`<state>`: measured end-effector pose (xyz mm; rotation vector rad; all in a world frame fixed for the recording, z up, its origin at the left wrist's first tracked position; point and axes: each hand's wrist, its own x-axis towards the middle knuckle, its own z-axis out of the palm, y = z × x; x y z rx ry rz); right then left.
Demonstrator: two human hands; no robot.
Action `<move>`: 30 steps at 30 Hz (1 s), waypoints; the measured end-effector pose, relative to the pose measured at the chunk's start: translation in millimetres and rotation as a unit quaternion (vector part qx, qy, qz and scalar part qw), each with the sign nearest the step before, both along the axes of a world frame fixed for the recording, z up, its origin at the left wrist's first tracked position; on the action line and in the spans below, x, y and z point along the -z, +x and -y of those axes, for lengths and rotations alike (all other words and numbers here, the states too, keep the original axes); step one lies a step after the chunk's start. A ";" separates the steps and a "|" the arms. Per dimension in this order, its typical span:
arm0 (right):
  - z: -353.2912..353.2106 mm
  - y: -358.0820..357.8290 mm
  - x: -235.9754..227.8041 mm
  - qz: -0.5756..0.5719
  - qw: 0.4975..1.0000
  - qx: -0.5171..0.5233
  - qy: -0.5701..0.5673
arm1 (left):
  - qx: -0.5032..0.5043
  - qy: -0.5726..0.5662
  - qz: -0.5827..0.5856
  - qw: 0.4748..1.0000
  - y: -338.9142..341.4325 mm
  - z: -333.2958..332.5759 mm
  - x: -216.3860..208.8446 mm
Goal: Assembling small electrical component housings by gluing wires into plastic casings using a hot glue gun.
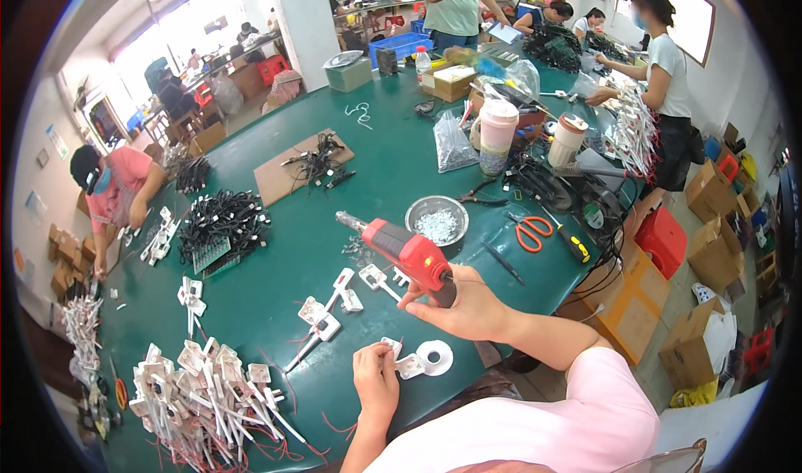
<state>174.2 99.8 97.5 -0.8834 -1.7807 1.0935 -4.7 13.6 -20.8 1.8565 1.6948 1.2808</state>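
My right hand is wrapped round the grip of a red and black cordless screwdriver. A light glows on the tool's body, and its metal tip points up and to the left, raised over the table. Near the table's front edge, the curled fingers of my left hand hold a white plastic fitting. A white ring-shaped part lies at the fitting's right end. Just beyond are more white plastic fittings with stems and thin red wires. A round metal dish of small pale pieces stands past the screwdriver.
White fittings with red wires form a large pile at left; black cables lie behind it. Right of the dish are orange-handled scissors, pliers, a yellow-black screwdriver and lidded cups. Co-workers are around the green table.
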 end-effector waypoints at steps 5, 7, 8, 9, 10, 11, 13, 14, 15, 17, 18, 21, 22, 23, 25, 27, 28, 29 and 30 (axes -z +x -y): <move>13.3 -1.6 35.0 0.013 0.999 -0.002 -0.043 | -0.019 -0.012 0.032 0.999 2.8 -1.6 0.4; 19.7 1.5 42.8 0.034 0.996 0.003 -0.085 | -0.012 -0.010 0.021 1.000 1.2 -2.7 1.8; 21.3 3.2 45.5 0.033 0.996 0.006 -0.087 | -0.004 -0.006 0.013 1.000 1.2 -4.4 2.5; 23.8 5.7 48.0 0.007 0.993 0.014 -0.113 | -0.001 -0.009 0.014 1.000 2.2 -5.1 2.8; 26.2 7.9 50.1 -0.019 0.990 0.022 -0.138 | 0.000 -0.006 0.003 1.000 3.1 -6.3 2.6; 28.5 9.8 50.9 -0.017 0.990 0.026 -0.140 | 0.002 -0.001 -0.008 1.000 3.8 -7.4 2.9; 31.2 13.3 46.3 -0.034 0.990 0.041 -0.131 | -0.004 0.006 -0.003 1.000 2.5 -5.3 2.9; 36.7 11.5 52.4 -0.029 0.991 0.038 -0.128 | -0.009 0.013 -0.001 1.000 0.1 -2.4 3.4; 39.4 12.1 63.0 -0.061 0.991 0.044 -0.113 | -0.005 -0.017 -0.007 1.000 0.9 -2.0 -2.4; 36.6 15.0 63.7 -0.046 0.988 0.051 -0.141 | -0.010 -0.012 0.000 1.000 0.1 -4.6 2.2; 40.6 13.0 68.4 -0.065 0.986 0.050 -0.144 | -0.005 -0.022 -0.001 1.000 -1.8 -1.4 4.2; 40.7 13.7 67.7 -0.090 0.984 0.060 -0.141 | 0.001 -0.016 0.001 1.000 -0.3 -4.1 9.1; 39.6 15.8 66.3 -0.067 0.986 0.056 -0.140 | 0.004 -0.013 0.001 1.000 -0.5 -3.5 9.4; 40.1 15.7 66.2 -0.044 0.988 0.051 -0.139 | 0.002 -0.015 0.001 1.000 -0.9 -2.9 8.7; 39.9 15.2 71.2 -0.087 0.986 0.053 -0.135 | 0.001 -0.020 -0.001 1.000 1.6 -3.3 7.7; 41.0 16.0 73.3 -0.128 0.981 0.053 -0.134 | -0.001 -0.029 0.000 1.000 2.5 -2.5 6.2; 40.9 17.7 72.5 -0.104 0.984 0.051 -0.138 | -0.005 -0.024 0.002 1.000 3.4 -2.9 4.2; 41.5 18.7 72.3 -0.080 0.985 0.049 -0.143 | -0.010 -0.019 0.005 1.000 4.0 -2.9 2.8; 42.2 18.4 72.9 -0.080 0.985 0.050 -0.147 | -0.009 -0.023 0.004 1.000 3.8 -3.3 2.9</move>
